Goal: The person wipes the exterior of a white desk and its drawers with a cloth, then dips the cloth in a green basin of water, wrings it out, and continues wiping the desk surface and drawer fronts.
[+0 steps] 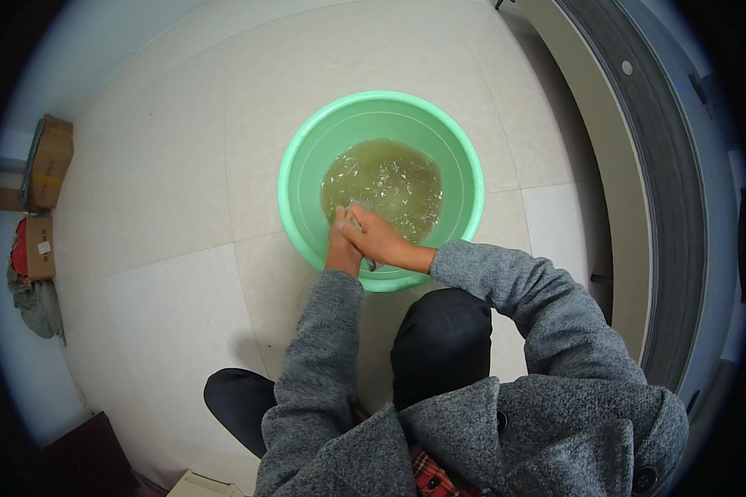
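A round light-green plastic basin [289,223] stands on the tiled floor, with murky yellowish water [382,180] in it. Above the near left part of the basin, my left hand [343,248] and my right hand [379,236] are clasped together around a crumpled greyish cloth [360,204]. Bits of the cloth stick out beyond the fingers and below the palms. Most of the cloth is hidden by my hands. The water surface is rippled and shows bright glints.
Cardboard boxes [53,161] and a grey-green fabric bundle [37,307] lie along the left wall. A long piece of furniture with a dark grey top [659,186] runs down the right side. My knee [444,335] is close to the basin's near rim.
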A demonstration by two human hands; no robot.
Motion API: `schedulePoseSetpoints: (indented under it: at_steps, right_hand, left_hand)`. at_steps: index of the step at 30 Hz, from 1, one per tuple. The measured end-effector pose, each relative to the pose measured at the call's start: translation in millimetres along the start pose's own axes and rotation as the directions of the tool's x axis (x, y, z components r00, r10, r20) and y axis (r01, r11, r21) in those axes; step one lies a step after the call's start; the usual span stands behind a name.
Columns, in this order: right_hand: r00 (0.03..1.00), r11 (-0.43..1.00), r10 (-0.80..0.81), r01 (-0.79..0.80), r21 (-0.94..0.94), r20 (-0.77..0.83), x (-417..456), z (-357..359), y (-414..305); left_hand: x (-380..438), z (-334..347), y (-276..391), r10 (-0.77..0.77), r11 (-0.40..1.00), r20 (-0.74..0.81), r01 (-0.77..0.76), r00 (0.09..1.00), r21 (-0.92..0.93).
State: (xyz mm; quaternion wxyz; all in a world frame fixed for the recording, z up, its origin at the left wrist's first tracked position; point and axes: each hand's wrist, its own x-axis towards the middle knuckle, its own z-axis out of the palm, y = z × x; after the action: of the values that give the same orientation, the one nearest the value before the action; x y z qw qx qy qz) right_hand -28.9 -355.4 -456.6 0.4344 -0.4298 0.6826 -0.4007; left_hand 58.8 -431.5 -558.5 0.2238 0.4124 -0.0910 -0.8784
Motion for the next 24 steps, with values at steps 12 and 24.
schedulePoseSetpoints:
  at_steps: [12,24]
  right_hand:
    - [0.994,0.998,-0.068,0.066,-0.024,-0.088,2.8,-1.1,15.5]
    - [0.778,0.981,0.121,-0.189,-0.045,-0.616,75.7,-119.3,73.5]
  left_hand:
    - [-19.5,27.0,5.1,-0.042,0.995,-0.218,0.061,0.975,0.080]
    - [-44.9,70.1,7.2,0.343,0.919,-0.162,-0.294,0.925,0.264]
